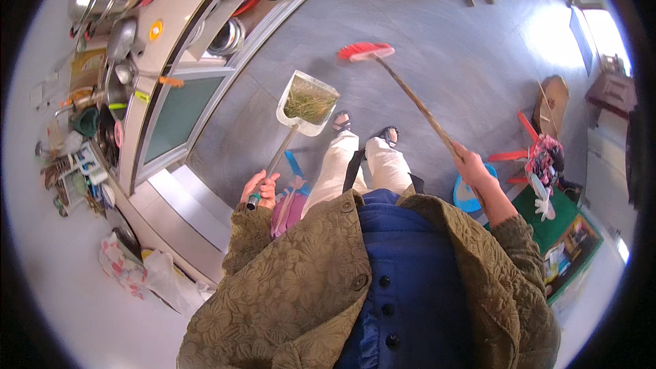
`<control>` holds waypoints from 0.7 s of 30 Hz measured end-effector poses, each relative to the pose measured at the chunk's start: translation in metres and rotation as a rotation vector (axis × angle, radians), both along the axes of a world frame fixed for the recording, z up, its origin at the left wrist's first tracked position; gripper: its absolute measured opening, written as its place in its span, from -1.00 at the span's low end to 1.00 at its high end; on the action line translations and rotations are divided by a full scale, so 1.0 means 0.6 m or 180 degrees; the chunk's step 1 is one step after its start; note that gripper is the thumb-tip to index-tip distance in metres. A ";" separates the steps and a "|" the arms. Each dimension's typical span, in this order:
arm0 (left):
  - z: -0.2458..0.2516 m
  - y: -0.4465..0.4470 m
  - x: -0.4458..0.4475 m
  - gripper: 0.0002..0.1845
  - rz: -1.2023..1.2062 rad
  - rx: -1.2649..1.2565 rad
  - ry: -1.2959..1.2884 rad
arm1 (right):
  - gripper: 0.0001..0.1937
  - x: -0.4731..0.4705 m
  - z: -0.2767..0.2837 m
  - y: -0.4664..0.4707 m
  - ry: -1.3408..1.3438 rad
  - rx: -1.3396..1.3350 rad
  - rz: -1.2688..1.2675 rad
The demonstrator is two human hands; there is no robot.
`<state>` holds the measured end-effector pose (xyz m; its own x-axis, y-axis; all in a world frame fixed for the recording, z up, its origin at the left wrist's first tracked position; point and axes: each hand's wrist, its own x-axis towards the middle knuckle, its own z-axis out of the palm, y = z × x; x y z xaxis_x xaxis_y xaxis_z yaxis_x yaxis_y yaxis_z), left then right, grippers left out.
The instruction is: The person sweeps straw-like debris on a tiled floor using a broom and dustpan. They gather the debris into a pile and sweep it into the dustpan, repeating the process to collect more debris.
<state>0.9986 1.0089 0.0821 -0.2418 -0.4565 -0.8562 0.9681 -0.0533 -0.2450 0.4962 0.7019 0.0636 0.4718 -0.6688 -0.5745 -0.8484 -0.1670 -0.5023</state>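
Note:
My left hand [263, 188] grips the metal handle of a white dustpan [306, 127]. In its pan lies a heap of greenish, grass-like debris [309, 100]. Wrapped around the wooden stick of a broom [421, 106] is my right hand [474, 168]. The broom's red bristle head [365, 52] is out ahead over the grey tiled floor [410, 25], slightly blurred; whether it touches the floor I cannot tell. Dustpan and broom head are apart, the pan nearer to my feet.
Along the left runs a kitchen counter [146, 25] holding pots and utensils, its cabinet partly open. A red-legged stool [528, 148] draped with cloth, a blue-and-white object [474, 187] and a green table [551, 215] stand right. A purple item [289, 212] sits beside my left leg.

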 end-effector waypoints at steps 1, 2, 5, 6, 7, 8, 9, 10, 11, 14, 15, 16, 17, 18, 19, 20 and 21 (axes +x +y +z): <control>-0.002 0.014 0.000 -0.41 0.0067 -0.0014 0.0053 | -0.58 0.055 -0.009 -0.020 0.0022 0.0119 -0.0035; -0.020 0.040 0.010 -0.44 0.0006 -0.0181 0.0159 | -0.57 0.100 -0.021 -0.040 -0.0009 0.0154 0.0037; -0.033 0.082 0.003 -0.47 0.0095 -0.0271 0.0141 | -0.55 0.221 -0.031 -0.078 0.0139 0.0573 -0.0173; -0.037 0.091 0.001 -0.51 0.0164 -0.0448 0.0311 | -0.54 0.253 -0.026 -0.082 0.0221 0.0746 -0.0316; -0.034 0.096 0.000 -0.51 0.0091 -0.0476 0.0190 | -0.54 0.274 -0.024 -0.082 0.0246 0.0759 -0.0234; -0.027 0.100 -0.002 -0.51 0.0010 -0.0496 0.0069 | -0.54 0.292 -0.022 -0.079 0.0270 0.0771 -0.0159; -0.026 0.098 -0.009 -0.51 -0.0079 -0.0550 -0.0029 | -0.53 0.303 -0.019 -0.079 0.0315 0.0746 -0.0098; -0.009 0.085 -0.025 -0.51 -0.0099 0.0068 -0.0517 | -0.53 0.304 -0.013 -0.074 0.0374 0.0722 -0.0023; -0.012 0.093 -0.029 -0.51 -0.0065 0.0022 -0.0525 | -0.53 0.299 -0.007 -0.068 0.0431 0.0698 0.0040; -0.015 0.096 -0.043 -0.68 0.0178 0.0199 -0.0449 | -0.53 0.233 -0.039 -0.060 0.0496 0.0218 0.0567; -0.014 0.089 -0.050 -0.63 0.0177 0.0147 -0.0480 | -0.52 0.198 -0.049 -0.062 0.0519 -0.0028 0.0813; -0.002 0.089 -0.053 -0.56 0.0188 0.0144 -0.0554 | -0.52 0.178 -0.041 -0.061 0.0643 0.0004 0.0842; 0.001 0.090 -0.055 -0.49 0.0199 0.0142 -0.0628 | -0.52 0.158 -0.027 -0.060 0.0769 0.0033 0.0871; -0.007 0.097 -0.052 -0.48 0.0258 -0.0027 -0.0659 | -0.52 0.139 -0.018 -0.057 0.0869 0.0107 0.0923; -0.023 0.096 -0.049 -0.46 0.0508 0.0194 -0.0603 | -0.53 0.104 -0.021 -0.056 0.0791 0.0100 0.1004; -0.029 0.090 -0.052 -0.45 0.0502 0.0192 -0.0576 | -0.53 0.070 -0.016 -0.060 0.0765 0.0044 0.1080; -0.034 0.086 -0.055 -0.44 0.0489 0.0178 -0.0556 | -0.53 0.044 -0.003 -0.063 0.0948 0.0090 0.1147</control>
